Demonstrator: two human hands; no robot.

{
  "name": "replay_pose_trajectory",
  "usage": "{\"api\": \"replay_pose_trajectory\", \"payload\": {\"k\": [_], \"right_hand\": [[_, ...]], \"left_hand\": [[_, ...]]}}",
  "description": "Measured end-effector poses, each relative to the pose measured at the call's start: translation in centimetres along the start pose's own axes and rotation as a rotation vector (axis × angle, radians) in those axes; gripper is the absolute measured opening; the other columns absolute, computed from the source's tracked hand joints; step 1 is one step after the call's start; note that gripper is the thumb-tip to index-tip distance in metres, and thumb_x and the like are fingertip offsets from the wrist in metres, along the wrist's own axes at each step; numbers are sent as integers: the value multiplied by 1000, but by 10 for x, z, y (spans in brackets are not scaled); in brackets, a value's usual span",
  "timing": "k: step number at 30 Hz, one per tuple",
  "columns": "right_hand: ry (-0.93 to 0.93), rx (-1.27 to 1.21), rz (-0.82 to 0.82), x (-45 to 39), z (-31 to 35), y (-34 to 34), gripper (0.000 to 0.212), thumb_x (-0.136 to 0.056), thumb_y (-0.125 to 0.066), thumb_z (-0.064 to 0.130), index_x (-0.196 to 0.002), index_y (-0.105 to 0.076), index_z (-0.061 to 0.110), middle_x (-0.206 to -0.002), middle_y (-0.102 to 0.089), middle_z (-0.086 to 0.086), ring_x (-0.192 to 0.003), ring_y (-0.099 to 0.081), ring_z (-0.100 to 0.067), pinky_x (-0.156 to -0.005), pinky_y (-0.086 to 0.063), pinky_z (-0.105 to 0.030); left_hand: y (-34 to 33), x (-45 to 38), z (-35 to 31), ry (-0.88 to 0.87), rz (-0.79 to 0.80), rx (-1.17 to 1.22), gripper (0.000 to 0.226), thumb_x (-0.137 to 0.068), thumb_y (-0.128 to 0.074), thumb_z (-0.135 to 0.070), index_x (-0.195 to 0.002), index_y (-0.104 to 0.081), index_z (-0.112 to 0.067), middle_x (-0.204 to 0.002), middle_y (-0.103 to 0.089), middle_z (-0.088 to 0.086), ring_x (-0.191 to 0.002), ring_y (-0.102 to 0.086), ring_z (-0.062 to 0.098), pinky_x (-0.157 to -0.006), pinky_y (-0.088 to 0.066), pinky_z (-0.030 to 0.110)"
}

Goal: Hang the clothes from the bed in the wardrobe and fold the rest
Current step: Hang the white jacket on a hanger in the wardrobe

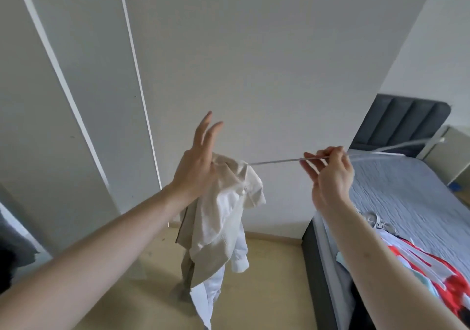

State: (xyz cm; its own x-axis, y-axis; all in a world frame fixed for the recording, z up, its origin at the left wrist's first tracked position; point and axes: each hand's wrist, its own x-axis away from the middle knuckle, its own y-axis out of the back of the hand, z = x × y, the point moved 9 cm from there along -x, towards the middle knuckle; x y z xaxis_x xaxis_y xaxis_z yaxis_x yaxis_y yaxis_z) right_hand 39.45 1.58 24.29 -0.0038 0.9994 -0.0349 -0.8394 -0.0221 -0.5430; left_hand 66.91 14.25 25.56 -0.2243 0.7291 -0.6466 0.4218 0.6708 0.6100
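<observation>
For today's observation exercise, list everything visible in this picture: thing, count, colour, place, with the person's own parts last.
Cream-and-white fabric shirt: one, hanging mid-frame, one end of the hanger inside it.
Thin white hanger: one, white, between the hands; blurred at its right end.
Grey upholstered bed: one, grey, right side.
Red, white and pale blue clothes pile: one, on the bed, lower right.
White wardrobe doors: white, left.
Beige floor: below.
Left hand: fingers straight, against the shirt's top.
Right hand: fingers pinch the hanger.
</observation>
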Motion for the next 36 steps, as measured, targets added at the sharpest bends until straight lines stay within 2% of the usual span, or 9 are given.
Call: {"api": "replay_pose_trajectory", "payload": {"k": [4,7,10,13,19,24,27,31,36], "right_hand": [[-61,250,-71,-13,-11,29,35,-112,-39,34,-90,-58,16,-64,-43,2,-47,-43,-9,-46,-51,-26],[-153,650,103,9,-51,29,22,-102,-64,33,-118,-62,18,-81,-55,2,-50,-45,-4,-45,-39,-19],[-138,838,352,36,-87,12,84,-70,-91,48,-141,-49,31,-118,-62,10,-92,-65,0,-69,-45,-15],[-121,802,416,43,-95,-4,102,-52,-98,59,-139,-51,35,-125,-60,20,-103,-64,5,-70,-50,-12],[-66,806,234,-16,-54,23,31,-70,-77,31,-96,-70,16,-71,-68,13,-63,-63,-7,-55,-45,-20],[-182,724,171,-32,-58,55,22,-77,-65,22,-85,-68,1,-68,-57,-1,-66,-52,-13,-59,-41,-32],[-260,658,130,-34,-62,71,21,-83,-44,6,-71,-61,12,-57,-46,1,-56,-40,-13,-48,-33,-25],[-356,589,89,-32,-59,87,28,-82,-35,-2,-64,-45,17,-48,-30,7,-41,-25,-7,-38,-20,-19],[-407,535,125,-32,-36,106,28,-83,-31,-1,-66,-39,20,-50,-28,7,-41,-22,-7,-42,-16,-21]], "left_hand": [[10,-11,29,238,3,59,63,-81,-65,-5,-131,-43,-36,-119,-66,-16,-79,-67,3,-73,-47,25],[2,-27,15,314,39,76,38,-73,-72,-8,-96,-56,-34,-81,-71,-17,-65,-62,-1,-62,-45,22],[-16,-44,-24,283,58,160,28,-66,-72,-8,-83,-61,-28,-73,-71,-16,-69,-65,-1,-63,-49,21],[-37,-58,-57,293,35,269,23,-65,-74,-10,-79,-62,-25,-73,-71,-13,-70,-66,-1,-59,-44,11],[-54,-59,-81,377,-81,400,36,-62,-85,-12,-90,-62,-17,-84,-70,-9,-70,-65,2,-60,-42,9],[-69,33,-78,355,-114,417,45,-72,-89,-43,-102,-57,-31,-104,-64,-13,-95,-66,10,-77,-50,15],[-112,149,-45,578,-43,365,40,-75,-78,-44,-106,-54,-39,-106,-60,-17,-98,-61,8,-80,-46,22],[-212,279,-21,965,368,227,56,-71,-75,-47,-118,-45,-44,-118,-54,-17,-111,-59,10,-86,-53,28],[-268,281,-2,1198,275,395,46,-93,-75,-33,-134,-63,-18,-130,-65,4,-118,-61,25,-91,-49,29]]}}
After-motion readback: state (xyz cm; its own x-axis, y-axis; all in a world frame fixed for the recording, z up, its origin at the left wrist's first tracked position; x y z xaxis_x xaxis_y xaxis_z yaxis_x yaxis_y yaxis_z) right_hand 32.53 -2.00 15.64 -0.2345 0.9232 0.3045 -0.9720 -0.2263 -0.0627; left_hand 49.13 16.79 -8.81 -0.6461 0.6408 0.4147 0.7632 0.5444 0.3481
